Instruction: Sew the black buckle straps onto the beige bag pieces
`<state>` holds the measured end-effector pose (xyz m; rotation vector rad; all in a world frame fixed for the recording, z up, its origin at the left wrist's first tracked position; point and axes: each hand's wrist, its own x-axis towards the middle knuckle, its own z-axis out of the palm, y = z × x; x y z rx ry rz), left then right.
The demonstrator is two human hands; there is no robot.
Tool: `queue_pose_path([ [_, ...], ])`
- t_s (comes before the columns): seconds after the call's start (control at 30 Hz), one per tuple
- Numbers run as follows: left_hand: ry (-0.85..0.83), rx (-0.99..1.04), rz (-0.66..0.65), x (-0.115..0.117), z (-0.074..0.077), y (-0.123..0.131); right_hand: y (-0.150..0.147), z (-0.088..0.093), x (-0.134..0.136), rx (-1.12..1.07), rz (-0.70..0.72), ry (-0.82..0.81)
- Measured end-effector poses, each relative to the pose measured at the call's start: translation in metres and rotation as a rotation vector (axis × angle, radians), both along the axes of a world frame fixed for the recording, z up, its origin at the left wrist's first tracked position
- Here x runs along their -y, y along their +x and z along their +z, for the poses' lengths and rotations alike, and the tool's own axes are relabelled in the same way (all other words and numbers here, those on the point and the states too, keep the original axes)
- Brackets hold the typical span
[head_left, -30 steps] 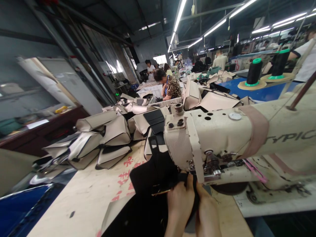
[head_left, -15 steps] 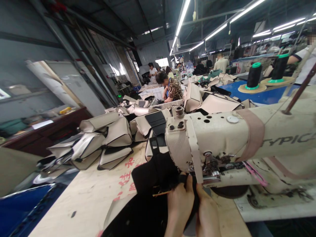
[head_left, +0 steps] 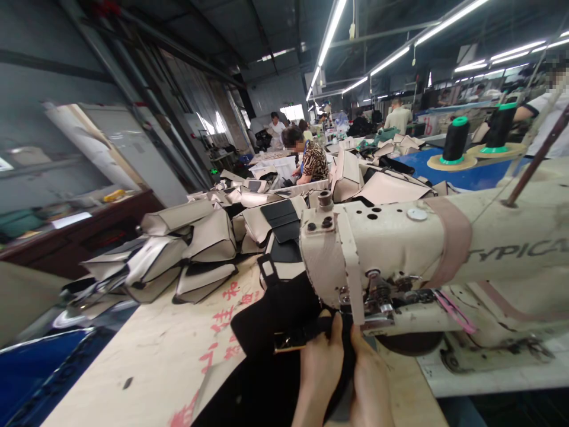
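A black bag lies under the head of a cream sewing machine, its dark flap with a loop sticking out to the left. My left hand grips the bag's edge close to the needle area, fingers bent around it. Beside it my right hand pinches the same edge from the other side, thumb pointing up toward the machine. A gold-edged metal piece shows on the bag just left of my left hand. The machine's head hides the needle and presser foot.
Beige bags with black edging are heaped on the wooden table beyond and to the left. Black thread cones stand at the right. A person in a leopard-print top sits behind the heap. A blue bin is at lower left.
The black bag has shifted and turned slightly, so its loop lies further left and more of the gold-edged piece shows. Both hands keep their hold near the machine head.
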<state>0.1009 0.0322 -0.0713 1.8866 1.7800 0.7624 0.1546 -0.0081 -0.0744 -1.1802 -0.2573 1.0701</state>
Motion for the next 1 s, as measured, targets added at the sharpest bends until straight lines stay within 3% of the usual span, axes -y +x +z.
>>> queue_pose_path([
  [0.13, -0.005, 0.036, 0.011, 0.001, -0.002, -0.001, 0.0, -0.002, 0.002, -0.038, 0.0, -0.008],
  [0.43, -0.198, -0.005, -0.028, -0.008, 0.017, -0.004, -0.005, -0.001, -0.001, -0.093, 0.009, -0.03],
  [0.77, -0.209, -0.095, 0.002, -0.003, 0.023, 0.003, 0.004, -0.016, -0.009, -0.136, 0.048, -0.085],
  [1.0, -0.252, -0.138, 0.029, -0.002, 0.025, 0.003, 0.0, -0.01, -0.001, -0.105, 0.057, -0.049],
])
